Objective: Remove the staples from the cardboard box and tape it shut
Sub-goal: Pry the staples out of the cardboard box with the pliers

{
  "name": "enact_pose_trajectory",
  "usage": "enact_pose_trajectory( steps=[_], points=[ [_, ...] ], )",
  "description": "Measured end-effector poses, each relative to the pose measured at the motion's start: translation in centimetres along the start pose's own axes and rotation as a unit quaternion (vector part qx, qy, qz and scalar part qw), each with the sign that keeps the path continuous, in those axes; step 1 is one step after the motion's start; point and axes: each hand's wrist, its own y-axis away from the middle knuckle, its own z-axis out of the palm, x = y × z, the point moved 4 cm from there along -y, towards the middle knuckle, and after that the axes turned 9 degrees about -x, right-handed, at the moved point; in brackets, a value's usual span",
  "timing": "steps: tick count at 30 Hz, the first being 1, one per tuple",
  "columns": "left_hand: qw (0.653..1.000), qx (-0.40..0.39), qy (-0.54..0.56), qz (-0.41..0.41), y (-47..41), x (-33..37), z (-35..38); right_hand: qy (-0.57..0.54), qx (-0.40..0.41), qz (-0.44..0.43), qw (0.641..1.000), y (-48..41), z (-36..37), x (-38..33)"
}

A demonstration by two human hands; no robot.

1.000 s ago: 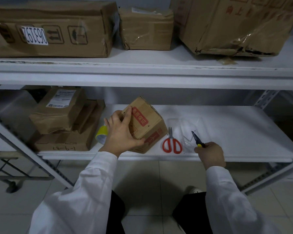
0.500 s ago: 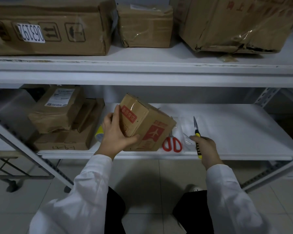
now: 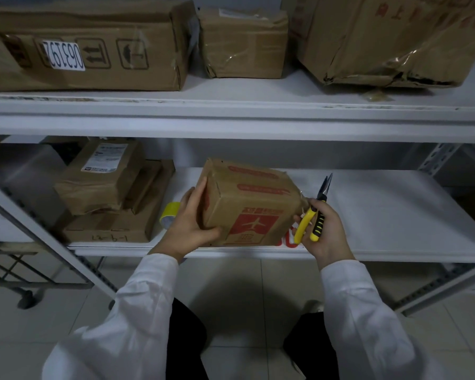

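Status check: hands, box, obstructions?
Left hand grips box. Right hand holds pliers, tips up, off the box. Tape roll behind left hand; scissors mostly hidden behind box.

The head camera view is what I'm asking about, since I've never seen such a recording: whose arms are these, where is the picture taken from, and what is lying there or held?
There is no machine here. A person wears a wide-angle camera on the head, looking forward and down, so the two white sleeves are their own arms. The left hand grips a small cardboard box, tilted over the lower shelf. The right hand holds yellow-and-black pliers, tips pointing up, beside the box's right end. Behind the left hand lies a yellow tape roll. A red scissors handle peeks out below the box. Brown parcels are stacked at the left, and bigger cartons sit on the upper shelf.
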Motion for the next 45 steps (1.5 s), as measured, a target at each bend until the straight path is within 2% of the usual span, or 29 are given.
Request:
enact_pose_trajectory(
  steps=[5, 10, 13, 17, 21, 25, 27, 30, 36, 40, 45],
  points=[
    [0.993, 0.05, 0.095, -0.043, -0.8, 1.7, 0.4, 0.014, 0.005, -0.005, 1.0, 0.1, 0.5, 0.5],
    [0.949, 0.085, 0.268, -0.143, -1.7, 1.0, 1.7, 0.034, 0.027, -0.024, 0.999, 0.5, 0.3, 0.8],
    [0.939, 0.093, 0.309, -0.117, -2.4, 0.3, 2.2, 0.028, 0.03, -0.036, 0.999, 0.7, 0.3, 0.8],
    [0.909, 0.184, 0.358, -0.109, -2.3, -0.1, 2.7, -0.01, 0.015, -0.044, 0.999, 0.6, 0.7, 0.7],
    [0.891, 0.209, 0.391, -0.094, -2.8, -0.3, 3.2, -0.044, 0.0, -0.057, 0.997, 0.6, 1.3, 0.8],
    [0.88, 0.193, 0.42, -0.109, -2.9, -0.5, 3.5, -0.036, -0.005, -0.064, 0.997, 0.7, 1.6, 1.0],
    [0.882, 0.218, 0.408, -0.088, -3.0, -0.5, 3.0, -0.01, -0.002, -0.059, 0.998, 0.9, 1.6, 1.1],
    [0.905, 0.23, 0.353, -0.066, -3.0, 0.3, 2.4, 0.017, 0.006, -0.02, 1.0, 1.1, 1.6, 1.8],
    [0.939, 0.292, 0.162, -0.086, -3.2, 1.0, 0.3, 0.04, -0.001, 0.082, 0.996, 0.8, 0.7, 5.6],
    [0.958, 0.269, 0.056, -0.081, -4.0, 1.7, 0.1, 0.035, -0.01, 0.124, 0.992, 1.3, 0.5, 7.5],
    [0.97, 0.235, -0.013, -0.053, -5.1, 1.3, 1.2, 0.054, -0.007, 0.167, 0.984, 1.0, -0.8, 9.0]
  ],
)
